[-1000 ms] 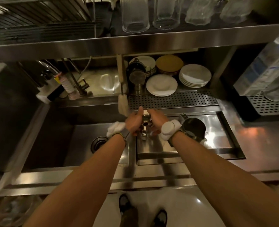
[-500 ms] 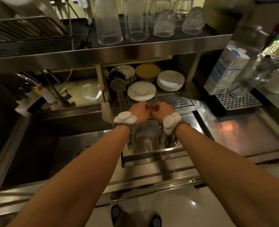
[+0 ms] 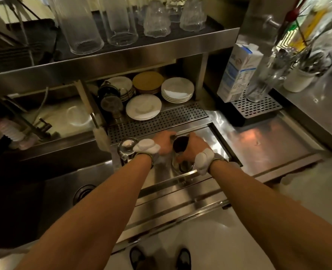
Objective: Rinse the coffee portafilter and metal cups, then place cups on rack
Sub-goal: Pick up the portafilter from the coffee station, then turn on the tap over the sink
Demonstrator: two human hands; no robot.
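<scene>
- The left hand (image 3: 162,143) and right hand (image 3: 193,150) meet at a metal cup (image 3: 180,144), just above the middle of the view. Its mouth is tilted up and dark inside.
- The left grip is curled against the cup's 9 o'clock side, thumb at the rim. The right grip is wrapped round its 3 o'clock side, so both are clamped on the cup.
- A second cup (image 3: 181,167) stands at 6 o'clock of the held one, partly hidden by the right wrist (each wrist wears a white padded band).
- A third cup (image 3: 126,148), shiny, stands at 9 o'clock of the left hand.
- All three are over the recessed tray (image 3: 206,133) in the worktop (image 3: 268,141).
- The perforated rack (image 3: 157,121) runs along the tray's 12 o'clock edge, with stacked plates (image 3: 177,90) beyond it.
- The sink (image 3: 54,188) lies at 8 o'clock.
- A milk carton (image 3: 239,75) stands at 2 o'clock.
- Upturned glasses (image 3: 83,26) line the shelf (image 3: 141,53) at 12 o'clock.
</scene>
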